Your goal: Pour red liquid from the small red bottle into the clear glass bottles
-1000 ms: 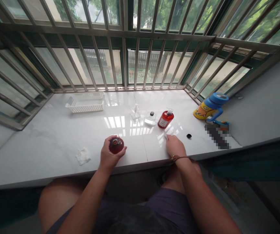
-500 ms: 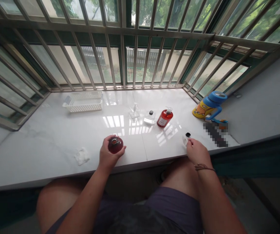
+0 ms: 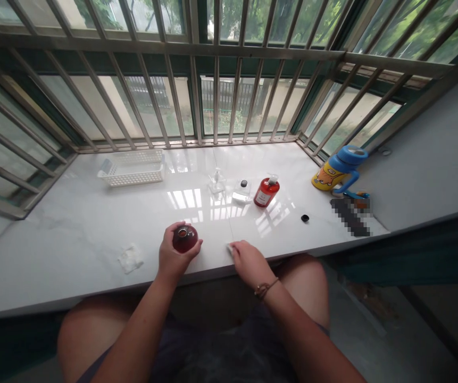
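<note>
My left hand (image 3: 172, 256) is wrapped round a rounded dark red bottle (image 3: 188, 240) near the front edge of the counter. The bottle is upright and its neck is uncapped. To the right of it, my right hand (image 3: 251, 263) pinches a small whitish thing (image 3: 230, 248), mostly hidden by the fingers, so its kind is unclear. A black cap (image 3: 305, 218) lies by itself on the counter, well to the right of that hand. Left of the bottle rests a crumpled white tissue (image 3: 130, 258).
Farther back stand a clear pump bottle (image 3: 216, 184), a clear bottle with a black cap (image 3: 241, 196) and a red pump bottle (image 3: 266, 192). A white plastic basket (image 3: 133, 176) sits at the back left. On the right is a blue and yellow flask (image 3: 334, 170). Metal bars (image 3: 213, 50) line the window.
My right hand has moved left from beside the black cap towards the dark red bottle, carrying the small whitish thing. The cap stays on the counter. My left hand keeps its hold.
</note>
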The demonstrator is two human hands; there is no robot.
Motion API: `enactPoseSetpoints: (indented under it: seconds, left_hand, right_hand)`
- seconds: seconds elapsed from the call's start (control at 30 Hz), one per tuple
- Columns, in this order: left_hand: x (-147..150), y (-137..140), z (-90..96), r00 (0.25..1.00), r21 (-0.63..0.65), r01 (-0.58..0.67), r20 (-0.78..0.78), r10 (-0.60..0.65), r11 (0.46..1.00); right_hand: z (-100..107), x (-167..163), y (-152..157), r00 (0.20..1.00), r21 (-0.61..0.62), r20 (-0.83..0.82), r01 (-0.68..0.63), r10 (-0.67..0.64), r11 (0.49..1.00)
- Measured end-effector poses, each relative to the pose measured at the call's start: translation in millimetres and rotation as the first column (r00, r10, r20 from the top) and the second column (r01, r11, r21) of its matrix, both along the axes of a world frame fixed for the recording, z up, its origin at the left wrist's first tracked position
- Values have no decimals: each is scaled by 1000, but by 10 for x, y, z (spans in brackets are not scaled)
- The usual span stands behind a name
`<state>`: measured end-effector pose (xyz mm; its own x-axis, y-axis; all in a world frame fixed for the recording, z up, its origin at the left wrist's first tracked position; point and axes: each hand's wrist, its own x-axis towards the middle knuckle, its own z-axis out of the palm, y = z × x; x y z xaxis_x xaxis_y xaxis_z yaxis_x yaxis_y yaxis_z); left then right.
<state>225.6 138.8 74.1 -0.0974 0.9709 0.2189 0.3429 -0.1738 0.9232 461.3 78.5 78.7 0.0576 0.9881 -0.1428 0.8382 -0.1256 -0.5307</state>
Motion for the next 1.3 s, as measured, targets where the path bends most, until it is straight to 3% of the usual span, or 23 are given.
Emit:
enactPoseSetpoints:
  seconds: [0.1, 0.2, 0.37, 0.5, 0.6, 0.7, 0.87, 1.13, 1.3]
  left_hand:
    - [10, -3, 11, 1000, 7, -4, -2, 4, 1000]
    - [27, -13, 33, 1000, -3, -4, 21, 4, 1000]
    - [34, -17, 40, 999, -10, -14, 35, 14, 1000]
    - [29, -19, 36, 999, -12, -5, 53, 6, 1000]
    - [27, -24, 40, 999, -11, -3, 53, 3, 1000]
    - [22, -23, 41, 999, -5, -1, 50, 1, 1000]
    - [17, -20, 40, 999, -3, 3, 46, -3, 1000]
    - [10, -21, 27, 999, 11, 21, 44, -21, 1000]
    - [-11, -9, 1, 999, 40, 31, 22, -32, 999]
  right_hand:
    - [75, -204, -50, 962, 59, -242, -118, 129, 991]
    - [61, -7, -39, 904, 84, -424, -23, 56, 996]
    - [-57, 802, 128, 936, 91, -275, 253, -220, 963]
    - [1, 1432, 380, 895, 149, -99, 446, -436, 882]
    - [110, 1742, 604, 847, 218, -10, 521, -532, 825]
    - [188, 1873, 765, 828, 286, 40, 526, -559, 801]
    - [113, 1675, 734, 878, 349, 85, 417, -472, 839]
    - [-285, 839, 256, 982, 301, 47, 162, -184, 940]
    - [-255, 584, 175, 995, 295, 26, 89, -100, 951]
